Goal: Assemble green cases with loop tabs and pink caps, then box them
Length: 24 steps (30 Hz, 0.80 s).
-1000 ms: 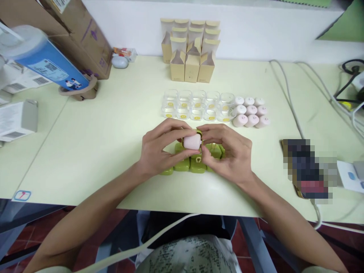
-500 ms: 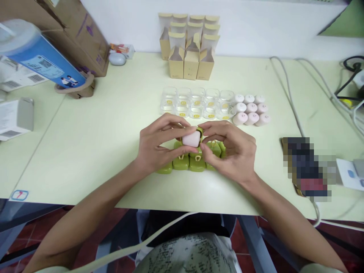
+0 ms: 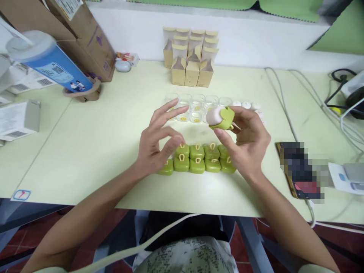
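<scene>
My right hand (image 3: pixel 250 144) grips a green cover (image 3: pixel 226 118) between thumb and fingers, raised over the table. From its left side a pale pink rounded piece (image 3: pixel 214 116) sticks out. My left hand (image 3: pixel 153 146) is apart from it, fingers spread and holding nothing. Beneath and between the hands stand two rows of glossy green pieces (image 3: pixel 181 164) with small yellowish loops on top. Behind them are clear plastic cups (image 3: pixel 196 116) with yellow labels. To their right, whitish and pink cylinders (image 3: pixel 246 105) are partly hidden by my right hand.
Open cardboard boxes (image 3: pixel 178 76) stand against the wall. A blue drink cup (image 3: pixel 64 70) in a holder and a large carton (image 3: pixel 98 53) are at the left. A phone (image 3: pixel 298 170) and grey cables (image 3: pixel 284 96) lie at the right.
My left hand has let go of the pink piece and opened. My right hand has carried the pink piece and green cover up and to the right. The camera view has tilted up slightly.
</scene>
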Tool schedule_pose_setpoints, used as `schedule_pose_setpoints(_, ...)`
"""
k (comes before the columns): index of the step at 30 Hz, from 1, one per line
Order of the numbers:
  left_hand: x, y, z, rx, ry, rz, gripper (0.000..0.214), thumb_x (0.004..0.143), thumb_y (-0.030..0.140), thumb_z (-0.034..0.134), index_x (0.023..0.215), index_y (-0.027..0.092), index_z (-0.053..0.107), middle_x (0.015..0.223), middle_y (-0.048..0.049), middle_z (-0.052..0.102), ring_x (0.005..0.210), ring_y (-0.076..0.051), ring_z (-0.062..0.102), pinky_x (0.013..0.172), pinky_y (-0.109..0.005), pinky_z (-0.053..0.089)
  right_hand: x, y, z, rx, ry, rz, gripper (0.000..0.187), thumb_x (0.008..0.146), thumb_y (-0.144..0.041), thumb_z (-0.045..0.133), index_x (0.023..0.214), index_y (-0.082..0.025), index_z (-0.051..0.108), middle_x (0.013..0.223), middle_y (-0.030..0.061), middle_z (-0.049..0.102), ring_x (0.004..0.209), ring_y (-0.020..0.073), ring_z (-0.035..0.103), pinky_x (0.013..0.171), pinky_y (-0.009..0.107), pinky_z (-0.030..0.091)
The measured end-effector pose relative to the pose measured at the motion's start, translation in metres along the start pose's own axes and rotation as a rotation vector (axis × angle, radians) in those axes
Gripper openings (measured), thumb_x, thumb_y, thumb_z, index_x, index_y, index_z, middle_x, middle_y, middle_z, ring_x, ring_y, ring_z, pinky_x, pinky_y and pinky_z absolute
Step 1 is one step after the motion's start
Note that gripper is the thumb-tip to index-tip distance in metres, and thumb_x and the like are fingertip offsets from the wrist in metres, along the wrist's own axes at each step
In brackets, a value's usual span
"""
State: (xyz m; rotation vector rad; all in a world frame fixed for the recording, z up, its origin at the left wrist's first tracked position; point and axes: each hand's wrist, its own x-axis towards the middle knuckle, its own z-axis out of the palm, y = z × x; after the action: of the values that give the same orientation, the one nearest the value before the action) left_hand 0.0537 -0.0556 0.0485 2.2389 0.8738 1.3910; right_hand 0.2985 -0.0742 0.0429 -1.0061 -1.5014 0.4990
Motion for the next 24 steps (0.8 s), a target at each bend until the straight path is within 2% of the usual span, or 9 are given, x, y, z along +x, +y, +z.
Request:
schedule_pose_setpoints(4, -0.001, 0.000, 0.002, -0.111, -0.017, 0.004, 0.052, 0.109, 0.061, 0.067, 0.152, 0.033, 0.058, 0.159, -0.0132, 0.067, 0.164, -0.035, 0.054, 0.130, -0.066, 0.055, 0.000, -0.002, 0.000, -0.003, -0.113, -0.046, 0.046, 0.093, -0.032, 0.087, 0.137, -0.030, 0.073, 0.133, 0.0083, 0.071, 0.112, 0.0240, 0.075, 0.085, 0.039, 0.072)
schedule_pose_setpoints(7, -0.004, -0.001, 0.002, -0.149, 0.076, -0.013, 0.032, 0.111, 0.045, 0.068, 0.141, 0.033, 0.067, 0.106, -0.0049, 0.080, 0.125, -0.027, 0.081, 0.120, -0.057, 0.062, 0.000, -0.002, 0.000, -0.050, -0.093, -0.078, 0.045, 0.094, -0.029, 0.085, 0.137, -0.031, 0.075, 0.130, 0.0081, 0.071, 0.108, 0.0231, 0.073, 0.079, 0.038, 0.070)
schedule_pose_setpoints(9, -0.005, -0.004, 0.001, -0.142, 0.171, -0.004, 0.017, 0.111, 0.033, 0.069, 0.127, 0.032, 0.072, 0.075, 0.0033, 0.067, 0.093, -0.020, 0.081, 0.104, -0.048, 0.067, 0.002, -0.001, -0.001, -0.078, -0.078, -0.100, 0.045, 0.094, -0.028, 0.085, 0.138, -0.031, 0.076, 0.128, 0.0079, 0.071, 0.104, 0.0223, 0.073, 0.073, 0.037, 0.069)
schedule_pose_setpoints(10, -0.004, -0.006, 0.000, -0.121, 0.187, 0.014, 0.017, 0.109, 0.032, 0.072, 0.126, 0.032, 0.073, 0.071, 0.0044, 0.063, 0.087, -0.018, 0.078, 0.097, -0.044, 0.068, 0.003, -0.001, -0.002, -0.099, -0.086, -0.120, 0.045, 0.094, -0.028, 0.085, 0.138, -0.031, 0.077, 0.128, 0.0080, 0.072, 0.103, 0.0225, 0.073, 0.071, 0.037, 0.069)
schedule_pose_setpoints(13, -0.002, -0.010, 0.003, -0.031, 0.062, 0.079, 0.045, 0.101, 0.046, 0.084, 0.141, 0.030, 0.071, 0.109, -0.0053, 0.078, 0.110, -0.022, 0.077, 0.093, -0.040, 0.068, 0.003, -0.002, -0.001, -0.171, -0.148, -0.206, 0.048, 0.095, -0.030, 0.085, 0.142, -0.032, 0.075, 0.126, 0.0083, 0.076, 0.101, 0.0236, 0.073, 0.071, 0.039, 0.070)
schedule_pose_setpoints(15, -0.001, -0.011, 0.006, -0.002, -0.057, 0.111, 0.062, 0.099, 0.054, 0.084, 0.153, 0.029, 0.065, 0.140, -0.0121, 0.075, 0.129, -0.025, 0.074, 0.094, -0.037, 0.069, 0.000, -0.004, 0.003, -0.182, -0.203, -0.254, 0.053, 0.097, -0.031, 0.085, 0.148, -0.032, 0.071, 0.130, 0.0086, 0.078, 0.099, 0.0230, 0.074, 0.077, 0.042, 0.072)
schedule_pose_setpoints(16, -0.001, -0.012, 0.007, -0.003, -0.092, 0.122, 0.063, 0.099, 0.054, 0.084, 0.154, 0.029, 0.065, 0.145, -0.0127, 0.074, 0.132, -0.025, 0.073, 0.094, -0.035, 0.070, -0.001, -0.005, 0.005, -0.168, -0.237, -0.267, 0.056, 0.099, -0.031, 0.084, 0.152, -0.032, 0.067, 0.132, 0.0087, 0.079, 0.098, 0.0222, 0.075, 0.081, 0.042, 0.073)
schedule_pose_setpoints(20, 0.001, -0.015, -0.001, -0.086, -0.069, 0.038, 0.045, 0.097, 0.039, 0.089, 0.137, 0.027, 0.073, 0.130, -0.0101, 0.080, 0.121, -0.022, 0.079, 0.097, -0.034, 0.070, 0.000, -0.010, 0.003, -0.074, -0.320, -0.241, 0.052, 0.106, -0.028, 0.076, 0.157, -0.030, 0.063, 0.142, 0.0107, 0.075, 0.103, 0.0197, 0.079, 0.090, 0.042, 0.073)
schedule_pose_setpoints(24, 0.001, -0.032, -0.027, -0.036, -0.041, -0.065, 0.049, 0.089, 0.035, 0.094, 0.133, 0.026, 0.074, 0.127, -0.0095, 0.081, 0.118, -0.023, 0.080, 0.105, -0.042, 0.068, 0.013, -0.005, -0.020, -0.176, -0.152, -0.245, 0.030, 0.106, -0.024, 0.070, 0.135, -0.030, 0.076, 0.121, 0.0069, 0.081, 0.100, 0.0217, 0.080, 0.081, 0.040, 0.070)
